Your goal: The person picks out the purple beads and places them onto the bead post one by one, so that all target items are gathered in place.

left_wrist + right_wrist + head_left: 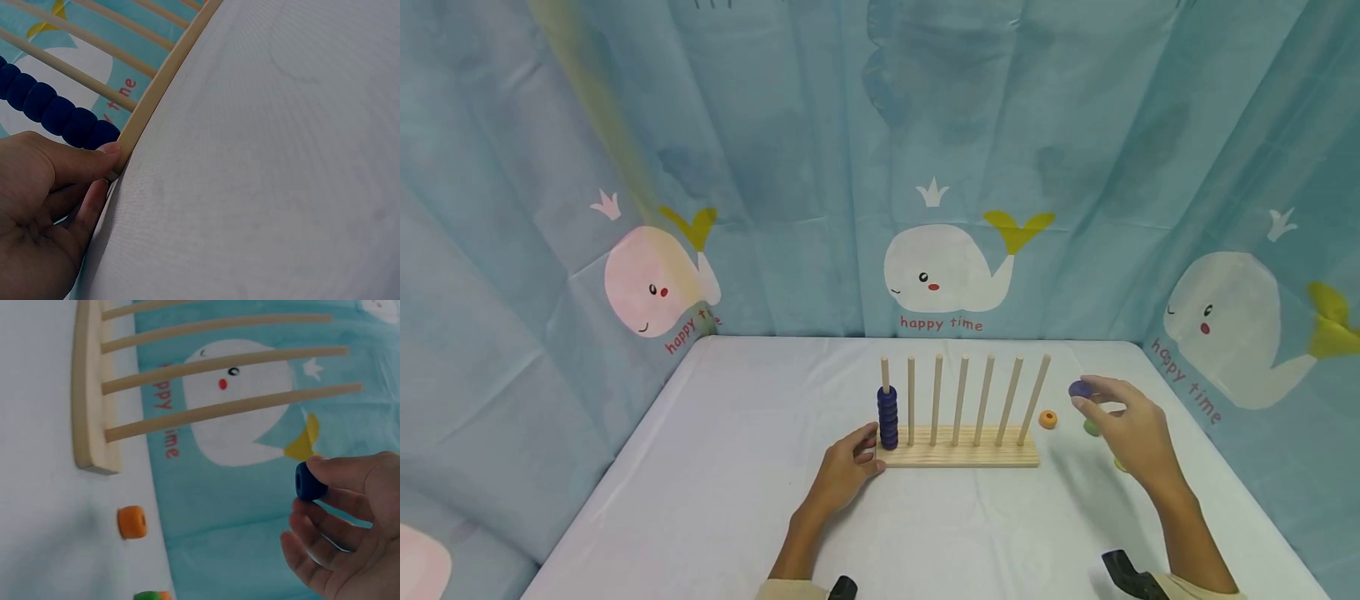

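A wooden peg stand [958, 457] rests on the table, its several upright pegs in a row. Dark blue beads [887, 418] are stacked on the leftmost peg, whose top shows bare. My left hand [845, 472] grips the base's left end; in the left wrist view the thumb [94, 164] lies on the wood close to the lowest bead. Raised to the right of the stand, my right hand [1131, 429] pinches one dark blue bead [307, 482] between thumb and fingers, apart from the pegs. The other pegs carry no beads.
An orange bead [1048, 419] lies just right of the stand. Green [1092, 427] and yellow [1122, 465] beads sit partly hidden by the right hand. A white cloth [715, 467] covers the table, and a blue whale-print curtain [790, 167] hangs behind and at the sides.
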{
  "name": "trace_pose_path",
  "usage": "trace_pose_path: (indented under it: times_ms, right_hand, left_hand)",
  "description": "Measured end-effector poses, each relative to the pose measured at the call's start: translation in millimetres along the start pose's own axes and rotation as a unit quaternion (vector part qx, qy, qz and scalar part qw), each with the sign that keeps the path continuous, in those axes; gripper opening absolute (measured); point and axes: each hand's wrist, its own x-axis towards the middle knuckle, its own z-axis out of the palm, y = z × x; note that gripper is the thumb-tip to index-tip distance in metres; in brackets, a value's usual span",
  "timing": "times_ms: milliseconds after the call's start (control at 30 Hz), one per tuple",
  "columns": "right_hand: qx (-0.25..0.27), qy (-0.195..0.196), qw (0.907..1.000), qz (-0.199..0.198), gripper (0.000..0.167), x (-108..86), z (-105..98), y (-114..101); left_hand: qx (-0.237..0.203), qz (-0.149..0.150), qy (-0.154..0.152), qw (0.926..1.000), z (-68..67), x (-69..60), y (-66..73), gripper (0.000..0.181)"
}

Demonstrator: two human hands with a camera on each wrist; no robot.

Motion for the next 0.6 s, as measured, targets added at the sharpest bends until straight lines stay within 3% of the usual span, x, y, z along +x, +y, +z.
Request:
trace_pose_path:
  times_ms: [600]
  right_hand:
    - [0.066,0.072,0.9942,-0.045,0.042,20.0,-20,-48]
  left_hand:
    - [-0.003,-0.004,-0.002,1.0,-0.3,0.3,-1.4,0.065]
